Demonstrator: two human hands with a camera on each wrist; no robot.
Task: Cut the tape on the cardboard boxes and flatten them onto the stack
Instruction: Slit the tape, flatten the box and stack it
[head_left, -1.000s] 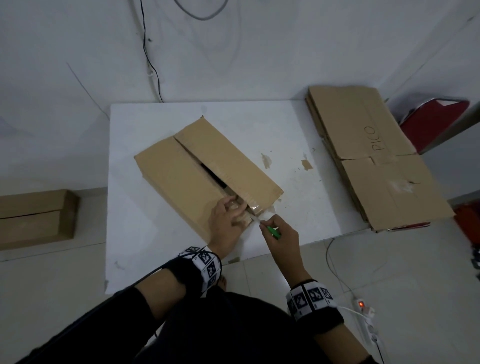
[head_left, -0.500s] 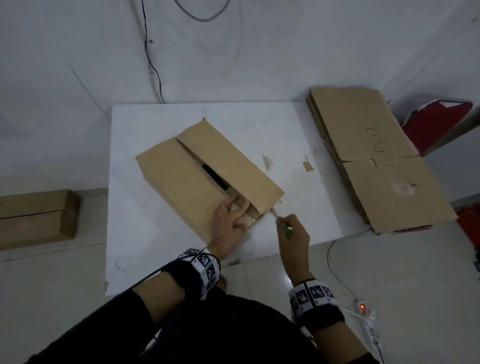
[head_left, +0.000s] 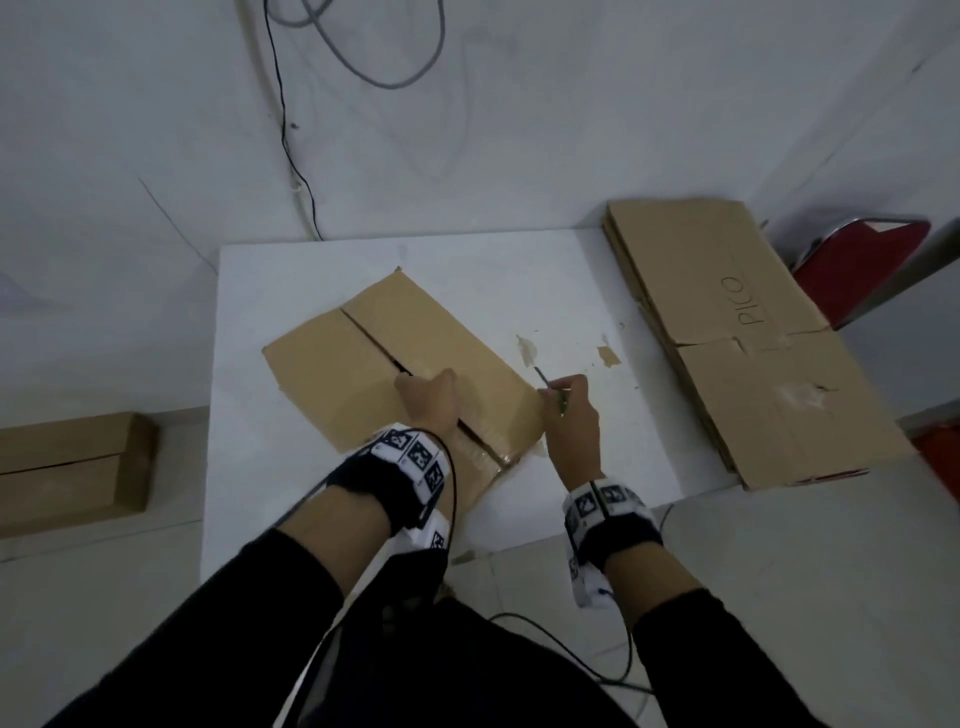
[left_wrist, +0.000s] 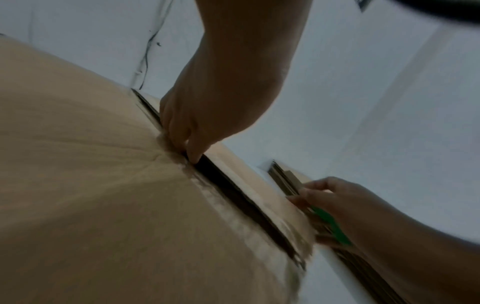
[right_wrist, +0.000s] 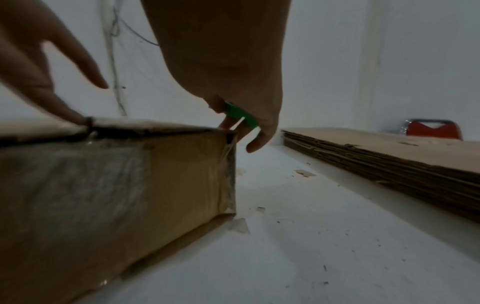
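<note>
Brown box (head_left: 332, 374), seam slit, beside flattened stack (head_left: 727, 322).

My right hand (right_wrist: 228, 67) grips a green cutter (right_wrist: 240, 115) at the cardboard box's (right_wrist: 109, 185) top corner. My left hand's fingers (right_wrist: 52, 96) press its top flap. The flattened stack (right_wrist: 389, 156) lies right of it on the tabletop (right_wrist: 311, 246).

The left hand (head_left: 434, 402) has been shifted from the near end up along the centre seam of the cardboard box (head_left: 395, 358). The right hand (head_left: 571, 415), with the green cutter (right_wrist: 240, 116), has been moved to the box's right corner.
</note>
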